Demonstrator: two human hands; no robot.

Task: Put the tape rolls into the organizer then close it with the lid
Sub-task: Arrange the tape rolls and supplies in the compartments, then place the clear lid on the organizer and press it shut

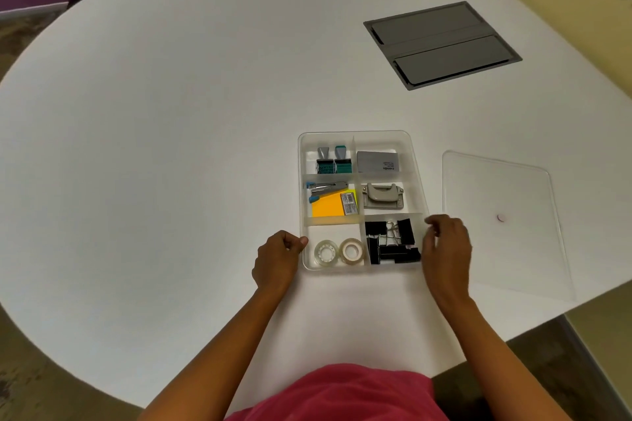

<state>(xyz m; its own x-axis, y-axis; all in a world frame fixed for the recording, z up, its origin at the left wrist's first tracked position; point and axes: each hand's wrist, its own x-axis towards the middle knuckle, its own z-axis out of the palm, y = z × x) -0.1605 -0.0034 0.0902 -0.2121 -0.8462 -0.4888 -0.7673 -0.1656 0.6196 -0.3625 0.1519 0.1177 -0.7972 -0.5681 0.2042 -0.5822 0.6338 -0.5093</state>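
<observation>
My left hand is loosely curled with its thumb against the near-left wall of the clear organizer, holding nothing; my right hand hovers at the near-right wall, fingers bent and empty. I see both tape rolls lying flat, side by side, in the near-left compartment. The clear lid lies flat on the white table just right of the organizer.

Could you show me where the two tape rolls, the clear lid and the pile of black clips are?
tape rolls (338,250): head view, between the two rolls' touching rims.
clear lid (496,188): head view, bare flat panel.
black clips (393,243): head view, middle of the pile.
</observation>
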